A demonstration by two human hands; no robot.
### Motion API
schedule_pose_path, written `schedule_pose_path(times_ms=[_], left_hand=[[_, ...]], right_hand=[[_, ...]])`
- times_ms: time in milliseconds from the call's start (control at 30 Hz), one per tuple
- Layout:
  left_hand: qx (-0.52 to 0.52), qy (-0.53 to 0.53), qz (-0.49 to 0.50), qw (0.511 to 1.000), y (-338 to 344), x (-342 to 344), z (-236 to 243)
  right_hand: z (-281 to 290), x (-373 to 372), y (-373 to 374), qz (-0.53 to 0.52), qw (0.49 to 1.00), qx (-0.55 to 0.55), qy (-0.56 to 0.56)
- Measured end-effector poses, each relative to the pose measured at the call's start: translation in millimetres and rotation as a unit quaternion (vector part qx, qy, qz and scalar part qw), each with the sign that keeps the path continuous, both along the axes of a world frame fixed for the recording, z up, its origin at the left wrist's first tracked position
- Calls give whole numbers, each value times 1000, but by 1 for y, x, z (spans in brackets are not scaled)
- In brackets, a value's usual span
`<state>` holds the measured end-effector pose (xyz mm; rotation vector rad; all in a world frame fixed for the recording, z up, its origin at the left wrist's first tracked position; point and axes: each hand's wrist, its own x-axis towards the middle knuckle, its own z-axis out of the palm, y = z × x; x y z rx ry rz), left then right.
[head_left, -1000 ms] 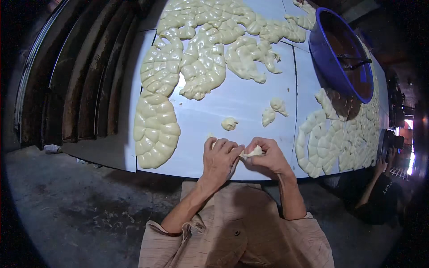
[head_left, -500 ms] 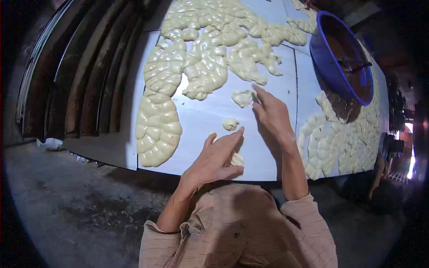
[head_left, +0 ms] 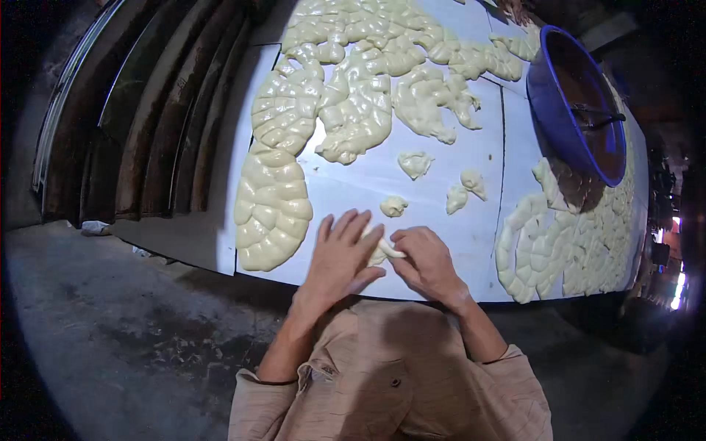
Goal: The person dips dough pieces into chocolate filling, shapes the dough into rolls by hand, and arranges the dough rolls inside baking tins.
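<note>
Close to the table's near edge lies a small, pale, glossy dough piece (head_left: 379,254) between my two hands. My right hand (head_left: 429,266) pinches its right end with bent fingers. Stretched-out fingers of my left hand (head_left: 340,252) rest against its left side and partly cover it. Just beyond is a small dough lump (head_left: 394,206), with a flatter dough scrap (head_left: 415,164) farther off. Two more dough bits lie side by side to the right, a near one (head_left: 456,198) and a far one (head_left: 473,183).
Large scored dough slabs (head_left: 273,209) cover the left and far parts of the white tabletop (head_left: 331,213). More cut dough (head_left: 544,246) spreads at right, below a blue basin (head_left: 540,110) of brown liquid. Dark curved panels (head_left: 158,117) stand left. Another person's hand (head_left: 517,10) shows at the far edge.
My right hand has come back toward me from the far scrap and now pinches the near dough piece. Two bits at right have come into sight. The view has shifted slightly.
</note>
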<state>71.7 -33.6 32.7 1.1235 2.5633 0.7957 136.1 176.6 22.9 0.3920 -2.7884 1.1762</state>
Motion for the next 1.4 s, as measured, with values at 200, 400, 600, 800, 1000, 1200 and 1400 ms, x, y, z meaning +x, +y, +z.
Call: schedule_pose_path(times_ms=[200, 400, 600, 800, 1000, 1200, 1400], left_hand=[[121, 1, 36, 992, 14, 4, -12], [101, 30, 39, 994, 8, 2, 8], [61, 87, 56, 993, 3, 1, 21], [54, 139, 57, 987, 4, -20, 34], [-62, 125, 75, 987, 1, -39, -12], [-46, 25, 45, 998, -7, -50, -18], [22, 20, 46, 999, 8, -43, 28]], right_hand=[[18, 0, -1, -94, 905, -266, -317], [20, -9, -8, -46, 910, -279, -304], [23, -17, -16, -58, 913, -309, -259], [30, -31, -25, -99, 926, -325, -166], [38, -30, -11, 3, 739, -625, -251], [35, -25, 25, -73, 652, -733, -179], [13, -14, 25, -215, 664, -662, -272]])
